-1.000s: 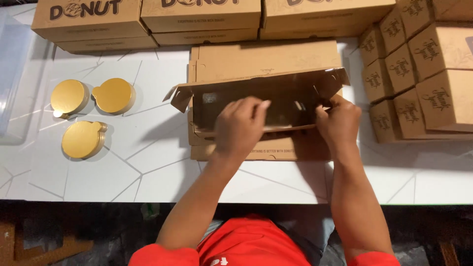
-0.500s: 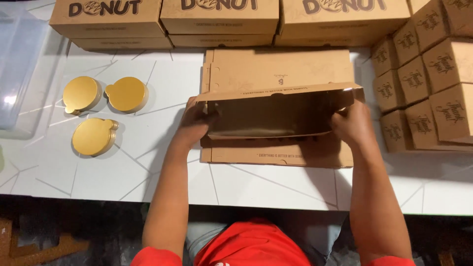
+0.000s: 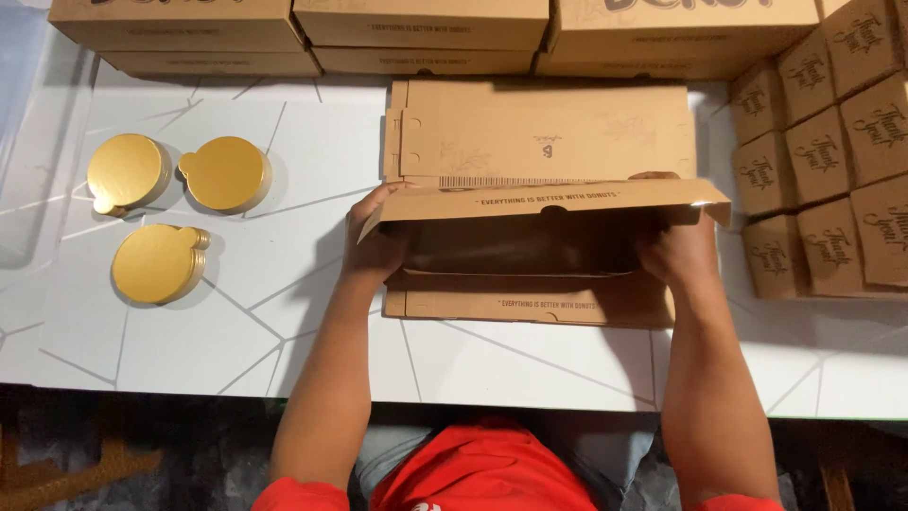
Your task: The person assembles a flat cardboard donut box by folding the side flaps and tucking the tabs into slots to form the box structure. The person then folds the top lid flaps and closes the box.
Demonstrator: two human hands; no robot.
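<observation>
A person in a red top leans over a white table with thin grey lines that make shapes like cracked tiles. The left hand grips the left end of a half-folded brown cardboard box, with the fingers curled round its edge. The right hand grips the right end the same way, fingers curled and closed on the card. The box is held up just over a stack of flat brown cards in the middle of the table, and its long top flap sticks out toward the far side. The inside of the box looks dark. On the left part of the table lie 3 round gold discs, close together, 2 at the back and 1 nearer the person, well apart from the box. Along the far edge of the table sit long closed brown boxes, stacked in 2 layers. On the right side stand many small brown boxes packed tight in rows, just beside the flat cards. At the far left is a see-through plastic tub. Under the table's near edge the floor is dark and hard to see.
</observation>
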